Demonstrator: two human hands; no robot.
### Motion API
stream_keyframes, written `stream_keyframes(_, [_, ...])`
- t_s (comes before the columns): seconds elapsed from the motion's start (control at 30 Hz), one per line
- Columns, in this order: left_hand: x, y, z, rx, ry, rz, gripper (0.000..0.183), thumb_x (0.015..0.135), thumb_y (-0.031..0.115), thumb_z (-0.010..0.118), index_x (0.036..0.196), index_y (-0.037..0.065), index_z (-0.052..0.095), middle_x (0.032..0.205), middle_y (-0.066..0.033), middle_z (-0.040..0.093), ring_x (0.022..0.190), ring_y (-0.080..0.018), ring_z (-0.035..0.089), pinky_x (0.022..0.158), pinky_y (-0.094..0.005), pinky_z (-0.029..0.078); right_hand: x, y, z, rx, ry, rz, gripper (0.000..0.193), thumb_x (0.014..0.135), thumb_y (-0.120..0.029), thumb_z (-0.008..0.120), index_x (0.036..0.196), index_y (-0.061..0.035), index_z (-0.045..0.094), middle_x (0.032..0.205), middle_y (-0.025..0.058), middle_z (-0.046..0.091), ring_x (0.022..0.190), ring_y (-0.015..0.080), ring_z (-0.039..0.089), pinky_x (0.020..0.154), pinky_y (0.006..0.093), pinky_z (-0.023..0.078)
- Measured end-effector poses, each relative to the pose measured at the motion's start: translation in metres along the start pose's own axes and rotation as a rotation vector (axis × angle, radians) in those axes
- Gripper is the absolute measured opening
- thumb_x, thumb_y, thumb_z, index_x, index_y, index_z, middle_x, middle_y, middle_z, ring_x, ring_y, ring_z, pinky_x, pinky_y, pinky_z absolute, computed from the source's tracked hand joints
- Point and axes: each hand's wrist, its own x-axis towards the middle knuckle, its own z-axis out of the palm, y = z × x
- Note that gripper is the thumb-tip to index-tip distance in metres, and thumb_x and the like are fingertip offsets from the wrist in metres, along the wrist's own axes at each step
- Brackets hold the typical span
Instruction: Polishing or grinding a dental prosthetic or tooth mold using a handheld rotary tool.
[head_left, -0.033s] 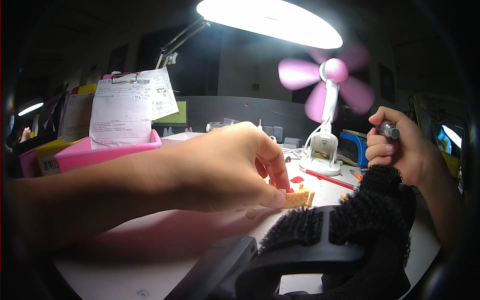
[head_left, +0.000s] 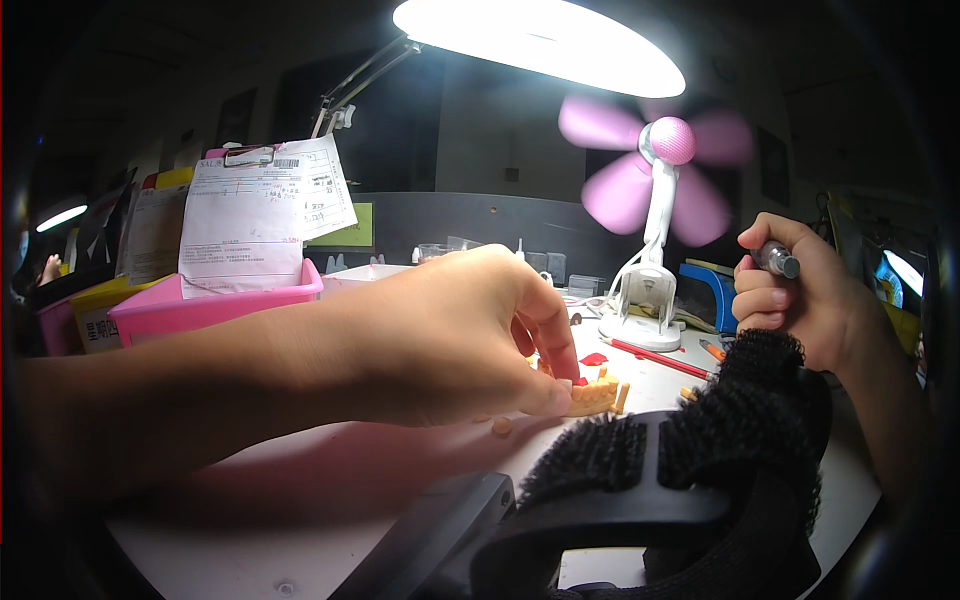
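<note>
My left hand (head_left: 450, 335) reaches across the table from the left. Its thumb and fingers are closed at the near left end of a yellowish dental model (head_left: 597, 400) with teeth and short pegs. A bit of red material shows beside the fingertips; the hand hides the rest of the model. Off to the right, my right hand (head_left: 812, 300) is raised with its fingers wrapped round a thick cylindrical tool (head_left: 778, 260) with a metal end. Most of that tool is hidden in the fist. A small round tan piece (head_left: 502, 426) lies below my left thumb.
A black bristly strap on a dark frame (head_left: 610, 505) blocks the lower right. Behind the model lie a red pencil (head_left: 655, 357) and red scraps; a white fan (head_left: 650, 295) with pink blades stands beyond. Left is a pink bin (head_left: 215, 305) with papers; a lamp (head_left: 540, 45) hangs overhead.
The fan's pink blades have turned. Both hands and the dental model look the same as before.
</note>
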Motion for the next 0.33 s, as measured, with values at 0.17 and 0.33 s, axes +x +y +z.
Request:
stream_keyframes(0.17, [-0.0019, -0.0019, -0.0007, 0.047, 0.012, 0.003, 0.033, 0.087, 0.027, 0.081, 0.106, 0.001, 0.077, 0.106, -0.0133, 0.072, 0.111, -0.0237, 0.065, 0.1, -0.0457, 0.054, -0.0013, -0.003, -0.0033, -0.023, -0.009, -0.028, 0.025, 0.088, -0.023, 0.067, 0.077, -0.0104, 0.049, 0.053, -0.007, 0.036, 0.043, 0.0062, 0.038, 0.042, 0.024, 0.032])
stream_keyframes(0.33, [-0.001, -0.0008, -0.0037, 0.076, -0.01, -0.018, 0.034, 0.089, 0.03, 0.08, 0.11, 0.004, 0.079, 0.109, -0.012, 0.074, 0.114, -0.0248, 0.065, 0.103, -0.0464, 0.053, -0.0011, -0.0046, -0.0036, -0.026, 0.026, -0.034, 0.023, 0.088, -0.023, 0.068, 0.083, -0.0088, 0.051, 0.052, -0.0073, 0.036, 0.043, 0.0061, 0.037, 0.042, 0.0239, 0.031])
